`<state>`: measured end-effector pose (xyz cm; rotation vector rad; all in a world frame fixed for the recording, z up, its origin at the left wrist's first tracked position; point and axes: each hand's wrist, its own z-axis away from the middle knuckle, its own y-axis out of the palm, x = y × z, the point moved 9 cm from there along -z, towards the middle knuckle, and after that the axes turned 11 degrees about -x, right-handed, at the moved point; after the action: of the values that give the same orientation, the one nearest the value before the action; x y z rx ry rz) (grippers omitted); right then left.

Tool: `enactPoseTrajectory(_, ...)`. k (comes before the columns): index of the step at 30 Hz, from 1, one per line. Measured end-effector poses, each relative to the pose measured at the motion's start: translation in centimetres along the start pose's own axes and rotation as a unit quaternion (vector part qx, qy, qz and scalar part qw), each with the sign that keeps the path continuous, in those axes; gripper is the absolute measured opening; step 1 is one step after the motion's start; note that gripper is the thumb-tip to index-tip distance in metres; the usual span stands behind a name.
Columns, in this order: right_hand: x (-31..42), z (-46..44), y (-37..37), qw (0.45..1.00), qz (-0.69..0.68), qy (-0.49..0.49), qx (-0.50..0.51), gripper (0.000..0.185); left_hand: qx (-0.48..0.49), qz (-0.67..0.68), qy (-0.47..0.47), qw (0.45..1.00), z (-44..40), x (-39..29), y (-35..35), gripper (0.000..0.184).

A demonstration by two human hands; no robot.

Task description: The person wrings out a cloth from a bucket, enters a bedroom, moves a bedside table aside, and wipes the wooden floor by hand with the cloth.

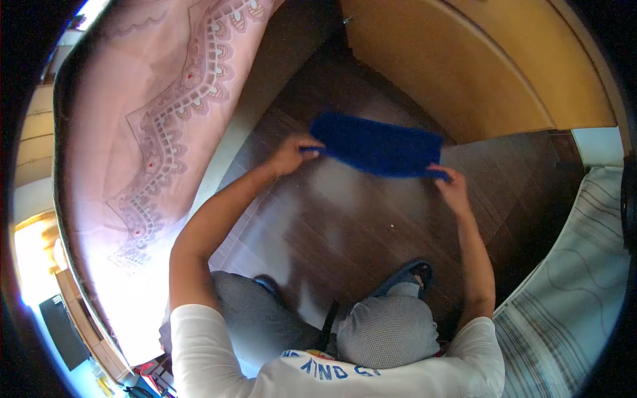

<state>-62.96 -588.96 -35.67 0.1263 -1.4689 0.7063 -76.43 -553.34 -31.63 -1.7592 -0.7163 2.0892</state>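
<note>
The cloth (378,147) is a deep, even navy blue with no pattern visible. Beneath it, the floor (371,222) is dark brown, crossed by thin paler lines. The pink fabric (133,79) carries a scalloped mauve and white border dotted with small red spots. The wooden panel (431,73) is golden tan. Pale grey-green fabric (570,265) bears dark straight stripes and wavy lines. The shirt (424,378) is white with blue lettering (325,371); the trousers (388,331) are grey, finely checked.

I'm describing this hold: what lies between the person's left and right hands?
In the head view, a dark blue oblong cloth-like piece spans from the left hand to the right hand.
</note>
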Motion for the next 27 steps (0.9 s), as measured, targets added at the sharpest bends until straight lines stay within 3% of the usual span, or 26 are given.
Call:
enactPoseTrajectory(2,-0.3,1.6,1.2,0.997,0.045,-0.012,0.061,0.036,0.077,-0.023,0.02,0.997,2.2,2.1,1.9,0.024)
enactPoseTrajectory(4,1.1,3.0,2.0,0.99,0.084,-0.027,0.11,0.033,0.089,-0.012,-0.002,0.996,3.4,3.1,2.1,0.023)
enactPoseTrajectory(8,-1.3,3.1,1.4,0.983,-0.013,0.149,0.107,0.027,0.08,0.026,-0.13,0.988,3.1,4.5,1.0,0.024)
enactPoseTrajectory(10,-5.4,2.1,0.0,0.965,0.013,0.252,0.07,0.03,-0.018,-0.005,-0.16,0.987,1.6,5.1,-0.2,0.026)
enactPoseTrajectory(13,-4.4,0.4,-0.9,0.986,0.003,0.153,-0.072,0.043,-0.18,-0.048,-0.152,0.971,-0.3,5.9,-2.8,0.031)
enactPoseTrajectory(14,-2.7,-0.1,-1.3,0.987,0.117,0.053,-0.092,0.047,-0.236,-0.062,-0.142,0.959,-0.3,6.2,-3.7,0.033)
enactPoseTrajectory(16,4.7,-0.3,-0.5,0.923,0.331,-0.149,-0.124,0.055,-0.229,-0.128,-0.101,0.96,0.4,5.7,-4.4,0.031)
enactPoseTrajectory(21,12.7,-1.1,11.6,0.822,0.35,-0.404,0.196,0.064,-0.083,-0.297,-0.022,0.951,3.4,2.4,-2.4,0.028)
enactPoseTrajectory(23,11.6,-1.4,15.9,0.795,0.313,-0.458,0.245,0.063,0.006,-0.321,-0.041,0.946,5.0,3.4,-0.6,0.028)
enactPoseTrajectory(26,9.1,-1.8,19.0,0.771,0.305,-0.491,0.267,0.061,0.037,-0.342,0.075,0.936,7.5,4.0,1.3,0.032)
enactPoseTrajectory(27,8.5,-1.5,19.2,0.771,0.31,-0.488,0.267,0.061,0.038,-0.337,0.061,0.939,8.2,3.8,0.8,0.034)
